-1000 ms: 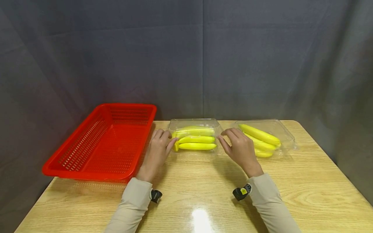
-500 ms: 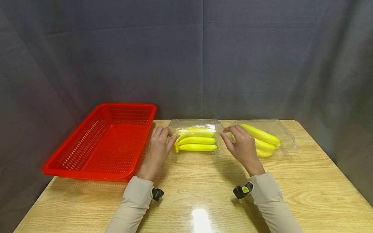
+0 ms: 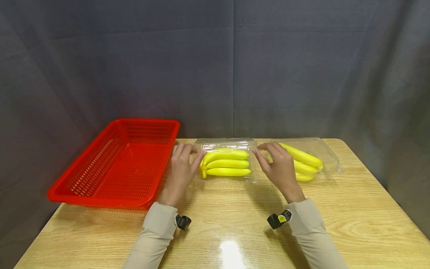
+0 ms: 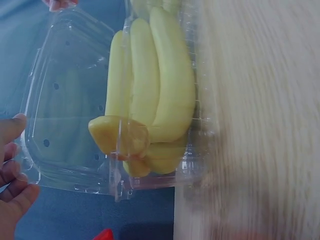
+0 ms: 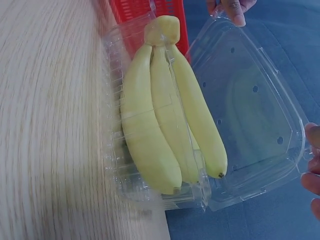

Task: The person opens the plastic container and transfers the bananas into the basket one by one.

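Since the earlier frames, the clear, glossy plastic lid (image 4: 70,107) has tipped up and back, and more of the yellow three-fingered banana bunch (image 3: 228,163) shows below its edge; both hands have risen slightly with it. The bunch lies to the right of the red mesh plastic basket (image 3: 125,175), stem end toward it, in a clear ridged plastic tray (image 5: 117,165) on the pale wood-grained table (image 3: 228,216).

The left hand (image 3: 180,168), just beside the basket, has a narrow grip, pinching one lid corner between thumb and fingers; the right hand (image 3: 279,166), farther from the basket, pinches another corner just as narrowly.

The wrist views show small round holes in the lid, too faint to make out from the head. Only the head view shows nearly the whole basket and, farthest right of it, a second clear plastic container (image 3: 327,149) with yellow bananas (image 3: 304,155), their near ends hidden behind the right hand. Each wrist view cuts off its own hand; plastic glare blurs what lies beneath the stem.
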Tool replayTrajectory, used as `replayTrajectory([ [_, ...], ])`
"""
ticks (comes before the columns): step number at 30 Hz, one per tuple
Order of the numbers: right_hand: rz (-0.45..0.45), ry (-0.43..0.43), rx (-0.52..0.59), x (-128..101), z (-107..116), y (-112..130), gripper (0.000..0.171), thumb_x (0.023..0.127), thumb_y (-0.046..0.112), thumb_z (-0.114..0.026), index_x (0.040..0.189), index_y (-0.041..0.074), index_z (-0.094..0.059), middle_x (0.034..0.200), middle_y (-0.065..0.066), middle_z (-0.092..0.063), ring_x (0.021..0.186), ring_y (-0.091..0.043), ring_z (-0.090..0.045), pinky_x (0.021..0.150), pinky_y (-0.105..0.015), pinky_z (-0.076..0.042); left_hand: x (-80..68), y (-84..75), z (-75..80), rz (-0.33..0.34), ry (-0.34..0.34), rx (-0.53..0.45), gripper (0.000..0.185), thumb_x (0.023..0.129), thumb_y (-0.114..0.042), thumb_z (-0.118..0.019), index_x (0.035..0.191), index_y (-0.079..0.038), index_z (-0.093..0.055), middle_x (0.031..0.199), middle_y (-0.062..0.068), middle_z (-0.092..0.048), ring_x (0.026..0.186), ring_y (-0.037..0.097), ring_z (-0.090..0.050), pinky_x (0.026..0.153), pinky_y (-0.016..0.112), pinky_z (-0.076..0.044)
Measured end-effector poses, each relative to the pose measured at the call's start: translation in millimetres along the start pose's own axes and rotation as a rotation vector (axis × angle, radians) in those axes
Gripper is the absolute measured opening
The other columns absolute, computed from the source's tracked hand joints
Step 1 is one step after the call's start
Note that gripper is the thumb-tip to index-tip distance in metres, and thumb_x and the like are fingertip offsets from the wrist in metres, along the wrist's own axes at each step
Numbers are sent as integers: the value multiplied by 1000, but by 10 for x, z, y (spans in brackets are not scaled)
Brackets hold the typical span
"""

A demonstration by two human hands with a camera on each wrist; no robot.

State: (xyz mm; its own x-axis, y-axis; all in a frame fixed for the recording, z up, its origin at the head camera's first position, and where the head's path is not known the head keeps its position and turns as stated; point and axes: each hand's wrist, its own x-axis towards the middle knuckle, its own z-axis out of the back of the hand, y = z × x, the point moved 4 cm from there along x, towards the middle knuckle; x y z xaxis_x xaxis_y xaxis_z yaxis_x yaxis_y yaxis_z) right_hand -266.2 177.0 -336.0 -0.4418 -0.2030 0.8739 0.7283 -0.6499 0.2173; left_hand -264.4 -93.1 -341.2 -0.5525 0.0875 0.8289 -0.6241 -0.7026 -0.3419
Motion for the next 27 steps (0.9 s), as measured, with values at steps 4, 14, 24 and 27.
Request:
replayTrajectory([
  [4,-34,-27,38,-4,-1,-16,16,82,8,-77,92,-1,-69,86,-13,-67,79,-27,-64,72,-43,-53,25,13,6,10,-37,-26,24,79,-10,-81,85,3,-62,87,15,-57,83,33,-53,75,40,-47],
  [14,-143,-103,139,35,-18,-35,14,81,1,-76,93,-3,-71,90,-12,-69,80,-26,-67,74,-32,-55,97,71,44,76,-136,-158,16,79,-2,-78,87,4,-65,88,16,-62,85,32,-60,80,42,-52],
  [24,-249,-139,278,174,55,197,24,75,-16,-73,98,-15,-66,95,-28,-65,87,-40,-65,75,-49,-54,105,171,7,254,-144,-263,16,81,-2,-74,95,3,-66,92,16,-65,91,31,-63,81,45,-53],
  [27,-313,-145,298,211,73,253,24,77,-15,-71,101,-16,-65,97,-30,-63,90,-41,-63,78,-51,-52,99,199,-15,300,-137,-277,18,82,-1,-74,98,4,-67,97,17,-67,97,31,-64,85,46,-52],
])
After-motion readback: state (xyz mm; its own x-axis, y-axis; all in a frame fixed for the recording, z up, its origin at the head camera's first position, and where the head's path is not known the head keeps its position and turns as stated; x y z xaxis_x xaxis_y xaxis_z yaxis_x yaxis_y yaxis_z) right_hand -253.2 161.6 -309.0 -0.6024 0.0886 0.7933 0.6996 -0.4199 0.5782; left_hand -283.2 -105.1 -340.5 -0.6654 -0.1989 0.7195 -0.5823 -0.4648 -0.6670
